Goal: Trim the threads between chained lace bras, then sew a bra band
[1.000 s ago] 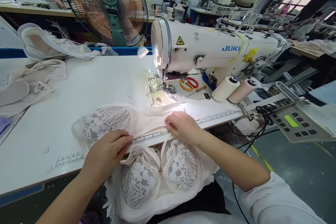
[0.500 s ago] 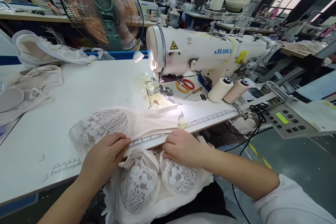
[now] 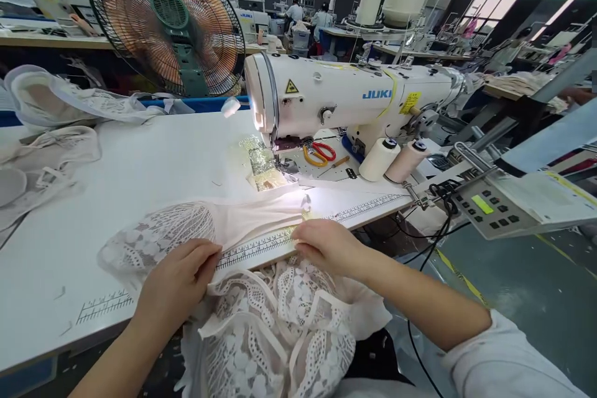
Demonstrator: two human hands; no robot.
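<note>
A pale bra (image 3: 254, 216) with a white lace cup lies on the white table, its plain band stretched toward the sewing machine. My left hand (image 3: 180, 277) is closed on the bra's near edge, where cup and band meet, beside the printed ruler scale (image 3: 254, 250). With thumb and fingers pinched together, my right hand (image 3: 329, 245) is at the band's right end; its fingertips partly hide what they grip. More lace bra pieces (image 3: 261, 336) lie bunched over my lap, below the table edge.
A JUKI sewing machine (image 3: 345, 96) stands behind the bra, with scissors (image 3: 318, 153), thread cones (image 3: 380, 158) and a screwdriver-like tool near its base. Other bras (image 3: 41, 161) lie at the left. A large fan (image 3: 170, 9) stands behind; a control panel (image 3: 487, 205) is at right.
My right hand has risen from the lap pieces to the band's end and pinched there. The lap pieces have shifted and bunched up. My left hand stays on the bra; the view turned slightly.
</note>
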